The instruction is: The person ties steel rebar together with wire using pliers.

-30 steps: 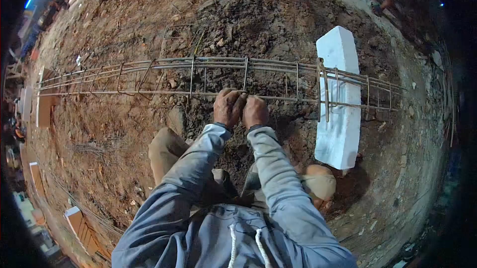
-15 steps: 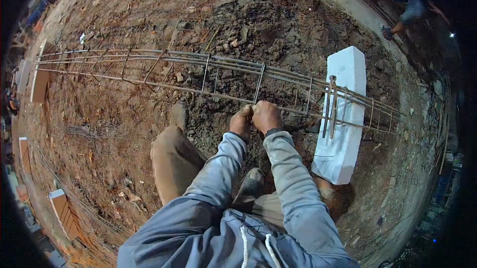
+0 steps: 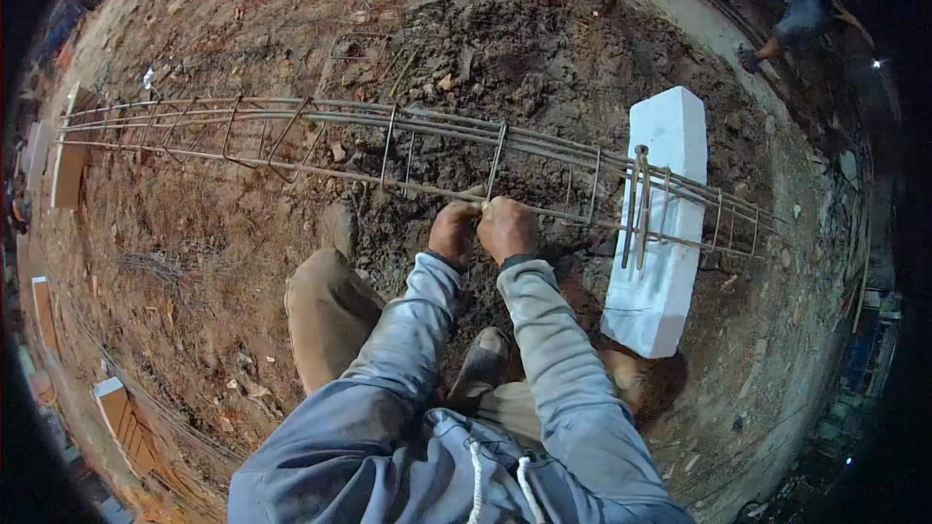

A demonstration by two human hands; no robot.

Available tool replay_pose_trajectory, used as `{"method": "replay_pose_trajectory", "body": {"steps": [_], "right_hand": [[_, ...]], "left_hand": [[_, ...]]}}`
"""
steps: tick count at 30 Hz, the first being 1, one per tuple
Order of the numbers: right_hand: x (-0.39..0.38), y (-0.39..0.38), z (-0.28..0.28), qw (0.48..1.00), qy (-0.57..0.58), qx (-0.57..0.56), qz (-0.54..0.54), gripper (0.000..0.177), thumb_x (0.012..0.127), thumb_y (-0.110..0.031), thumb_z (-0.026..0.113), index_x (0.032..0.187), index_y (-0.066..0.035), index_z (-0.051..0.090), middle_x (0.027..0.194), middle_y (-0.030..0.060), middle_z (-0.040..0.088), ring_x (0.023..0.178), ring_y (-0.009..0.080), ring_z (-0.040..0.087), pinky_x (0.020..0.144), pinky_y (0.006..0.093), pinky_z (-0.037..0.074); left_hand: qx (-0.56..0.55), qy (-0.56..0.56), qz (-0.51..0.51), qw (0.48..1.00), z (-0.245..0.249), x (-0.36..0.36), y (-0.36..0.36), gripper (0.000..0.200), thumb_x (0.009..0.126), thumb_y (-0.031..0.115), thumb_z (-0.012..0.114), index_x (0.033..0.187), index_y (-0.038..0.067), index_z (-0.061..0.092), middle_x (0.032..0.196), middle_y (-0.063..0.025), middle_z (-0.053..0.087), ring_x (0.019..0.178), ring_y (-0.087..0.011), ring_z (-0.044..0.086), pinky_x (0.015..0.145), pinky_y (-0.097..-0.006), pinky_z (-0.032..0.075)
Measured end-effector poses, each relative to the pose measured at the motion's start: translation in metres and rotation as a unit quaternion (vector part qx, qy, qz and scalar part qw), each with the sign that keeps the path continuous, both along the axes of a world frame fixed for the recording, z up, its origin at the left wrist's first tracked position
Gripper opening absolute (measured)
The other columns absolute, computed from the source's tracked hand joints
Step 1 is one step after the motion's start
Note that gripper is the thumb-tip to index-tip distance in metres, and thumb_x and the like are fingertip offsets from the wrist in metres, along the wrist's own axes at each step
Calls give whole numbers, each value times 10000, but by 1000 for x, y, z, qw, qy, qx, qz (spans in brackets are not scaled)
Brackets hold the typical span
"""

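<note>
A long rebar cage [image 3: 359, 118] of thin bars and square stirrups stretches across in front of me. At its near lower bar, by the foot of a stirrup [image 3: 496, 163], my left hand [image 3: 453, 232] and my right hand [image 3: 507, 230] are close together. Both have their fingers closed, and whatever is pinched between them is hidden. Long-handled pincers [image 3: 642, 184] hang on the cage to the right, handles downward. Beneath that end lies a white block [image 3: 670, 121], while the far left end reaches an orange-brown block [image 3: 68, 174].
Rough, stony soil [image 3: 214, 223] surrounds the cage. A loose stirrup [image 3: 359, 45] lies beyond it. More blocks [image 3: 121, 417] stand at lower left, near thin rods. My knee [image 3: 330, 315] and boot [image 3: 481, 359] are close below. Another person [image 3: 791, 14] is at upper right.
The whole view has shifted slightly, so the cage and blocks appear a little further left. My hands have turned slightly at the same stirrup, with a left finger now lying along the bar.
</note>
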State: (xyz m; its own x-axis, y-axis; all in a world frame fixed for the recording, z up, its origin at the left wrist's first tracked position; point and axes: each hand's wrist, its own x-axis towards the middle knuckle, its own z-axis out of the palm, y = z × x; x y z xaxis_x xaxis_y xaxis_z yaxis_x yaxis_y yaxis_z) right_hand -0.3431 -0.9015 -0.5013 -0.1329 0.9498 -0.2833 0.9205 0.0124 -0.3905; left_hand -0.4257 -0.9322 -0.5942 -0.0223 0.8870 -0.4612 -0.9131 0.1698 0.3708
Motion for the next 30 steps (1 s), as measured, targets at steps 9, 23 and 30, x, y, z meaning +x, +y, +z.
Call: {"method": "replay_pose_trajectory", "body": {"steps": [9, 23, 30], "right_hand": [[6, -4, -8, 998, 58, 16, -7, 185, 773, -160, 548, 723, 6, 612, 742, 244, 590, 726, 395, 588, 649, 460, 477], [8, 23, 60, 985, -48, 83, 140, 103, 674, -114, 572, 723, -63, 646, 685, 187, 610, 684, 350, 614, 602, 431, 494], [14, -52, -11, 821, 401, -334, -232, 95, 779, -76, 482, 713, -25, 526, 571, 101, 549, 423, 195, 516, 346, 333, 387]], "left_hand": [[-9, 73, -59, 996, 5, -7, 14, 122, 818, 208, 615, 834, 95, 571, 749, 36, 519, 673, -73, 457, 612, -219, 355], [-81, 86, -217, 969, -8, -20, 8, 205, 773, 285, 646, 781, 85, 604, 705, 13, 567, 574, -113, 488, 520, -242, 352], [-91, 141, -212, 963, 11, -8, -4, 281, 813, 360, 608, 829, 81, 570, 727, -25, 552, 613, -159, 505, 553, -319, 415]]}}
